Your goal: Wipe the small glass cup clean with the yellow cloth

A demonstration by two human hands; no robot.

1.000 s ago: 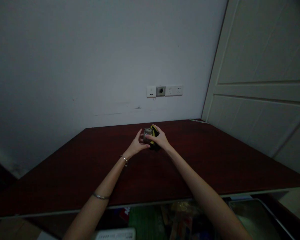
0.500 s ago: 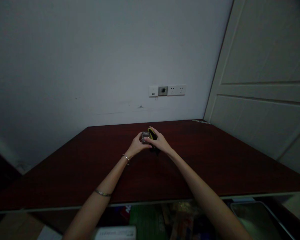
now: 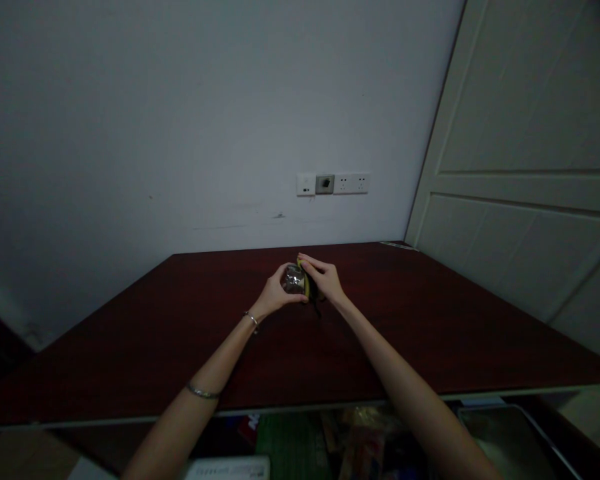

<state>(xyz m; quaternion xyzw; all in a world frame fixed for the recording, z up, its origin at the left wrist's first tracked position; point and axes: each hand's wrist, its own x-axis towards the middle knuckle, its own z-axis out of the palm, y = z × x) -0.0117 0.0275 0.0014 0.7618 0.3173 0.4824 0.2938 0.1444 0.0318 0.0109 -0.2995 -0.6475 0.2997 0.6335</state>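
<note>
My left hand (image 3: pixel 274 291) is wrapped round a small, clear, shiny object (image 3: pixel 294 280) above the middle of the tabletop; whether it is glass or plastic film is too dim to tell. Against its right side sits a black piece with a yellow edge (image 3: pixel 307 285). My right hand (image 3: pixel 326 279) pinches the upper part of that piece between thumb and fingers. A dark strand (image 3: pixel 319 309) hangs below it. The left thumb reaches under the clear object toward the yellow edge.
The dark red tabletop (image 3: pixel 205 347) runs back to a pale wall (image 3: pixel 130 133) with sockets (image 3: pixel 351 183). A white panelled door (image 3: pixel 520 120) stands at the right. Below the front edge lie a green item (image 3: pixel 293 447), a white box (image 3: pixel 230 469) and a clear-lidded container (image 3: pixel 515 440).
My right thumb has moved off the front of the clear object up to the yellow-edged piece. More of the clear object shows, and the yellow edge now lies closer against it.
</note>
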